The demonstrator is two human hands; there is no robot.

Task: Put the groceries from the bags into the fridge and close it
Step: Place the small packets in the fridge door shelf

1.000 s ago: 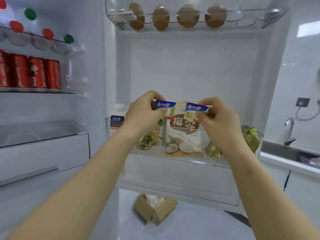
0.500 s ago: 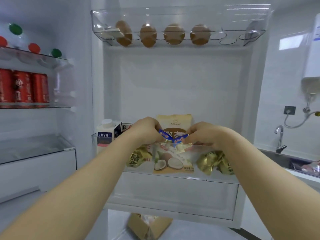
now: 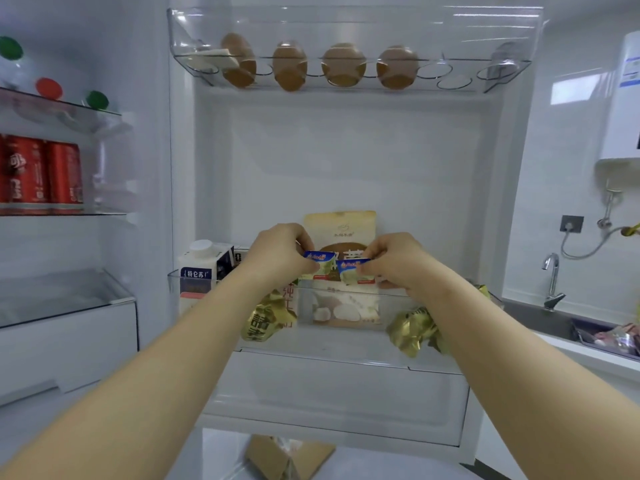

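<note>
Gently: left hand (image 3: 277, 252) and right hand (image 3: 393, 259) each pinch a butter packet (image 3: 320, 265); lower both inside the door bin (image 3: 332, 344) before releasing.

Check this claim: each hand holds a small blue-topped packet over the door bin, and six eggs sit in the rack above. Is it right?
Wrong count: the head view shows four eggs in the rack, not six; the rest stands.

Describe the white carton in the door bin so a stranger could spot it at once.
Look at the open fridge door, below the egg rack, to the clear bin. At its far left end stands the white carton. It is the only box with a round cap and dark blue band, beside crumpled gold packets.
</note>
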